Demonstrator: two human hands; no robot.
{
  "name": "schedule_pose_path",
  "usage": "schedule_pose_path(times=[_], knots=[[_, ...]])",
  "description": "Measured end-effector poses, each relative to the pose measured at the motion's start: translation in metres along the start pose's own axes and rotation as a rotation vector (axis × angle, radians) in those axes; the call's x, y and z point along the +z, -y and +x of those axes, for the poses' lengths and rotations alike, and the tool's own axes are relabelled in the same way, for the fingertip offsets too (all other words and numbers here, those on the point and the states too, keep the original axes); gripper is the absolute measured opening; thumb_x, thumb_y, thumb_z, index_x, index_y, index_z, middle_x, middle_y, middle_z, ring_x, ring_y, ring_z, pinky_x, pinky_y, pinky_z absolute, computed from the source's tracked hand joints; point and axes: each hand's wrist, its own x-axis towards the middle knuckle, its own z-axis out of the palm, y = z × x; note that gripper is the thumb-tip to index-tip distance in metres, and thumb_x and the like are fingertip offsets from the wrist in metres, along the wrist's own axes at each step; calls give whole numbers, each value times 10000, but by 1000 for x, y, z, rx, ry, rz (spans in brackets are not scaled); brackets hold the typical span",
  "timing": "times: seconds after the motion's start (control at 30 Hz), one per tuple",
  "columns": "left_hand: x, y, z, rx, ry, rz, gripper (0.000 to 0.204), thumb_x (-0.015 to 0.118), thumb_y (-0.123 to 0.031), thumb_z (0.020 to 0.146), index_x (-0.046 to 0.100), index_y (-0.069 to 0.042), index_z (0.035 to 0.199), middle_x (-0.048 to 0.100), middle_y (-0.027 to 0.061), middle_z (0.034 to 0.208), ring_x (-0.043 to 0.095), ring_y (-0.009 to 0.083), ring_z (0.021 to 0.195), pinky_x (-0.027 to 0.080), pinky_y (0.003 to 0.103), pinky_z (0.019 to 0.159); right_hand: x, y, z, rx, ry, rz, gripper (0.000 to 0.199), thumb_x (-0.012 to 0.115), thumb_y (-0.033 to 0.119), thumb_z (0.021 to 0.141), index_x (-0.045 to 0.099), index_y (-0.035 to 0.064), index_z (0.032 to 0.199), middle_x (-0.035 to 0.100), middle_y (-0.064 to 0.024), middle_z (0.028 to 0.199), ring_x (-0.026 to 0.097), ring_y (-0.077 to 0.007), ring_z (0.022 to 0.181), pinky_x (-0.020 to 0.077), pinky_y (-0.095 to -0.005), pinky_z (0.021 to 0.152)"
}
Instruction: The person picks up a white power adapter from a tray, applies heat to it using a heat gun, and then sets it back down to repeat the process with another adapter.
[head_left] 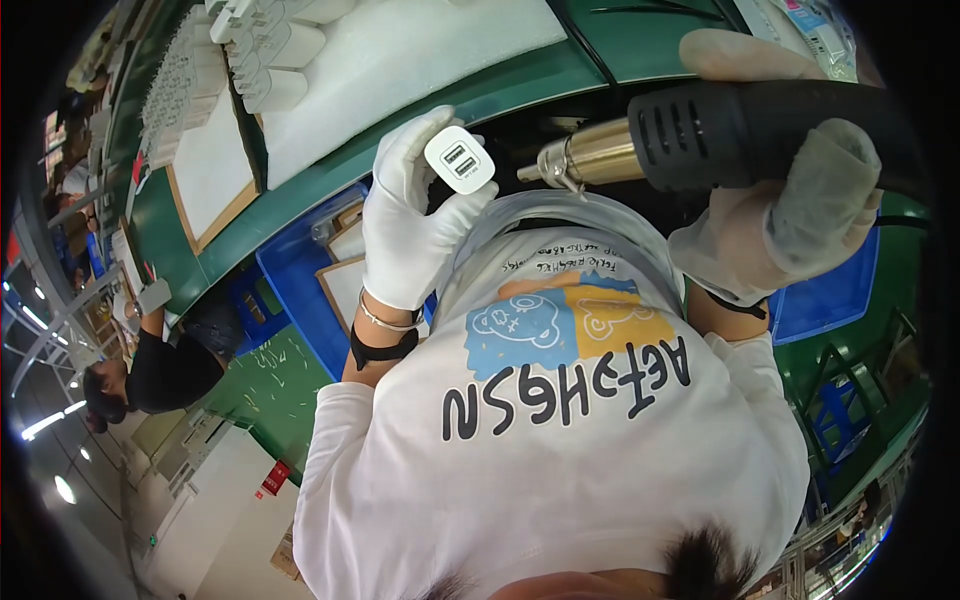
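Our left hand [400, 225] clamps fingers on a charger [475, 145], right hand [735, 240] on a heat gun [725, 130]; overheating could warp the charger.

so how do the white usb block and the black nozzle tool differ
The white usb block is small and squarish with rounded corners; the black nozzle tool is long and much bigger.
The block is white, while the tool is black with a brass-coloured nozzle.
The block's two ports face the camera; the tool lies sideways, nozzle pointing left.
Both are held in gloved hands.
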Motion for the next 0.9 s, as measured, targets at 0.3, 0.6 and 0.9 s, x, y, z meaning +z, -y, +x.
schedule_pose_path(times=[0.3, 0.6, 0.9], knots=[[3, -1, -2, 61, -16, 134, 489, 752, 63, 687, 545, -37, 1119, 541, 77, 1142, 588, 168, 988, 489, 271, 860, 6, 3, 6, 41, 79, 22, 467, 529, 313, 908, 508, -20, 1234, 642, -189, 1033, 654, -205, 874, 524, -282, 820], [6, -2, -2, 3, -55, 40, 489, 720, 6, 738, 511, -34, 1178, 575, 104, 1127, 583, 183, 962, 471, 280, 872, 21, 10, 8, 96, 152, 38, 453, 538, 288, 907, 503, -11, 1245, 638, -186, 1048, 653, -205, 886, 523, -281, 829], [-4, -2, -1, 175, 105, 292, 647, 629, -117, 829, 330, -14, 1394, 517, 144, 1218, 470, 252, 1118, 376, 343, 974, 5, 7, 5, 156, 211, 52, 442, 548, 263, 907, 497, -3, 1256, 635, -183, 1064, 652, -205, 898, 521, -279, 837]])
